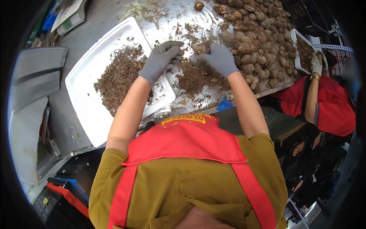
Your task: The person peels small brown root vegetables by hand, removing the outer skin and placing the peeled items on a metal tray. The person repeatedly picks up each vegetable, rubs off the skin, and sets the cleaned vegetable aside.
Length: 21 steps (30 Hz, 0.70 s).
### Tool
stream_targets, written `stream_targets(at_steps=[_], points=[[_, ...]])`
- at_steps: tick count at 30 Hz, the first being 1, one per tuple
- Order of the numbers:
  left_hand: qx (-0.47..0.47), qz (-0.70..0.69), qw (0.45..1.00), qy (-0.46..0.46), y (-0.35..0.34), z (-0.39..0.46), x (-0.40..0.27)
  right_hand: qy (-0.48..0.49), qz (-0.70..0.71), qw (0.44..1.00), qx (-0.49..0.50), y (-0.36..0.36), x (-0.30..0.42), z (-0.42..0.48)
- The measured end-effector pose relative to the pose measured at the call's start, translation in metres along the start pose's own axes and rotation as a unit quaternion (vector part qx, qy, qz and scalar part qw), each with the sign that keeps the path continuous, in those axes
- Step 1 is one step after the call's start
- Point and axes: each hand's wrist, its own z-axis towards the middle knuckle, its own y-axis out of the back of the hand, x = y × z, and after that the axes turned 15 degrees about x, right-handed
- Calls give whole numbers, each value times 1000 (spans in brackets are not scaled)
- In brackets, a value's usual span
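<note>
My left hand [164, 58], in a grey knit glove, is curled above the right edge of a white plastic tray [83, 71]; whether its fingers hold anything cannot be told. A heap of brown fibrous root trimmings [120, 77] lies in that tray. Also gloved in grey, my right hand [218, 58] has its thumb and fingers around the right side of a brown taro-like tuber [200, 48]. Below and between the hands, more loose root fibres [191, 78] lie on the metal table [183, 108]. A large pile of similar tubers [257, 43] rests right of my right hand.
At the upper left stands a scale [68, 17], with grey plastic trays [40, 63] below it. A co-worker in red at the right has gloved hands [317, 63] at another white tray [297, 54] of brown material. Black crates [303, 14] stand at the upper right.
</note>
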Motion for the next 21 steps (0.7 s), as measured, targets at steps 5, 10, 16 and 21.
stream_targets(at_steps=[5, 10, 16, 21], points=[[18, 92, 995, -18, -28, -6, 3, 45, 52, 997, -28, 8, 36, -47], [85, 144, 985, -38, -31, -23, -17, 110, 18, 994, -17, 11, 43, -65], [53, 107, 993, -11, -42, -39, -16, 191, -10, 981, -23, 5, 49, -79], [-32, 48, 996, -63, -56, -39, 1, 219, 18, 970, -106, -14, 57, -91]])
